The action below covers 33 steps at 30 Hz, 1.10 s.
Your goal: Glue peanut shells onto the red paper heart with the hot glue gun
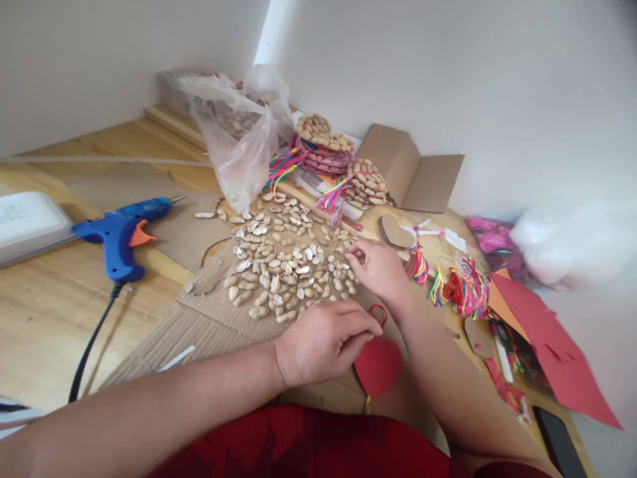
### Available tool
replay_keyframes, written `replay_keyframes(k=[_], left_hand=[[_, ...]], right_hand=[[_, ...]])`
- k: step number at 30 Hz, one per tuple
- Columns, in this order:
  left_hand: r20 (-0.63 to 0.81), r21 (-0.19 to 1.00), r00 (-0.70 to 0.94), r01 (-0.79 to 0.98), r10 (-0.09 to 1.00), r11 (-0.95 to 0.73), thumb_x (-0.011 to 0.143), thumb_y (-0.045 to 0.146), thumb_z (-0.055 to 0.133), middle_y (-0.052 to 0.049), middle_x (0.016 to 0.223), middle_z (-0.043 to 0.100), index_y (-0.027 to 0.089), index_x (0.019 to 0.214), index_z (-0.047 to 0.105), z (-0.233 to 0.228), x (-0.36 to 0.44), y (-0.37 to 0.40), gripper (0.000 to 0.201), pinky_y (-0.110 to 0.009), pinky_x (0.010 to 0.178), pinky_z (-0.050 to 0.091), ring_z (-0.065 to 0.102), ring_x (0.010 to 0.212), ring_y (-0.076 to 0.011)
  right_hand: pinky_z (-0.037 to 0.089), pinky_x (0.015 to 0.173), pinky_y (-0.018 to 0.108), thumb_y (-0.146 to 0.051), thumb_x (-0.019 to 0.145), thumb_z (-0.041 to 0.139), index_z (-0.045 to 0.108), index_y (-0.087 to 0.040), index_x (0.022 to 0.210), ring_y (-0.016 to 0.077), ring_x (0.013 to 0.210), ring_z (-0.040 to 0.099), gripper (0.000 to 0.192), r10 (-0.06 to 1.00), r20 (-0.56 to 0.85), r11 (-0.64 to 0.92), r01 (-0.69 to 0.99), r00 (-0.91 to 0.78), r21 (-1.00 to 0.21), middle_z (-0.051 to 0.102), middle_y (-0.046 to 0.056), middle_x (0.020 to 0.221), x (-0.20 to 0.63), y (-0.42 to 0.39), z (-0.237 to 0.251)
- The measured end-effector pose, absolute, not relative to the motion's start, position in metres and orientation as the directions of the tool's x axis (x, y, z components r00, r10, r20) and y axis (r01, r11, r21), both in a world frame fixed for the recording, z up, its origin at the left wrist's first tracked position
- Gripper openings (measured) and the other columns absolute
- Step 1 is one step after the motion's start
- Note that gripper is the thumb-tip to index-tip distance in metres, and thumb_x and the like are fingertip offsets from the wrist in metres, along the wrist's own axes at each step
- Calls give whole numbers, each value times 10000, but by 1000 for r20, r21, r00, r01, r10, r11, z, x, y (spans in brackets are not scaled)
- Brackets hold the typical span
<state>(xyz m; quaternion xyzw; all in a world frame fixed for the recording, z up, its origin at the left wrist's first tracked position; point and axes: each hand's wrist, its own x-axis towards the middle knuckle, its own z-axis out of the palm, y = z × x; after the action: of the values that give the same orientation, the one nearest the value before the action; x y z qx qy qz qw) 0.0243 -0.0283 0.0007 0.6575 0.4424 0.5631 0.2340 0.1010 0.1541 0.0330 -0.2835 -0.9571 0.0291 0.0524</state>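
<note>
Wooden worktop [44, 312], cardboard sheet [199, 325] mid-worktop carrying peanut shell pile [283, 259]. Blue glue gun [122, 232] near left edge. Left hand [323, 342] pinches red heart cutout [378, 365] at near edge. Right hand [378, 265] fingertips closed on a shell at pile's right side.

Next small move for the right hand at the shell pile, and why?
Probably pinch one peanut shell and carry it to the red heart. The right hand already has fingertips at the pile's edge; the left hand pins the heart, whose red face looks bare.
</note>
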Motion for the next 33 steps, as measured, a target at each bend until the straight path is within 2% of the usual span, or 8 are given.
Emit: replay_keyframes(k=[8, 13, 19, 24, 33], left_hand=[[530, 809, -24, 316, 848, -496, 948, 104, 537, -63, 964, 713, 143, 1057, 693, 1, 24, -28, 195, -256, 811, 530, 662, 879, -154], [530, 806, -18, 319, 848, -498, 944, 101, 536, -54, 966, 720, 160, 1049, 691, 1, 24, -28, 196, -254, 817, 527, 662, 886, -153], [532, 805, -16, 321, 847, -499, 939, 90, 532, -48, 964, 723, 165, 1038, 689, 2, 24, -28, 200, -252, 831, 527, 659, 892, -150], [525, 803, -3, 332, 851, -494, 947, 102, 521, -48, 948, 717, 167, 1040, 690, 3, 23, -28, 204, -256, 826, 530, 656, 880, -151], [516, 806, 2, 337, 856, -487, 951, 108, 520, -48, 965, 725, 174, 1040, 691, 4, 23, -29, 204, -256, 836, 530, 660, 893, -151]], right_hand=[[438, 734, 292, -204, 885, 624, 723, -205, 914, 198, 770, 646, 104, 592, 117, 801, 568, -797, -188, 731, 36, 842, 112, 154, 47], [436, 707, 269, -184, 879, 624, 720, -201, 872, 166, 730, 639, 97, 540, 44, 814, 508, -841, -281, 726, 15, 832, 120, 149, 51], [467, 781, 295, -178, 879, 633, 750, -201, 1008, 197, 852, 651, 175, 504, -11, 839, 493, -864, -230, 728, 48, 938, 118, 145, 46], [470, 918, 332, -171, 884, 629, 763, -210, 1023, 222, 989, 655, 198, 442, 1, 878, 433, -897, -204, 730, 67, 1061, 117, 148, 41], [451, 830, 318, -170, 910, 598, 748, -188, 907, 207, 876, 645, 151, 484, 15, 855, 469, -875, -221, 737, 59, 932, 110, 150, 40]])
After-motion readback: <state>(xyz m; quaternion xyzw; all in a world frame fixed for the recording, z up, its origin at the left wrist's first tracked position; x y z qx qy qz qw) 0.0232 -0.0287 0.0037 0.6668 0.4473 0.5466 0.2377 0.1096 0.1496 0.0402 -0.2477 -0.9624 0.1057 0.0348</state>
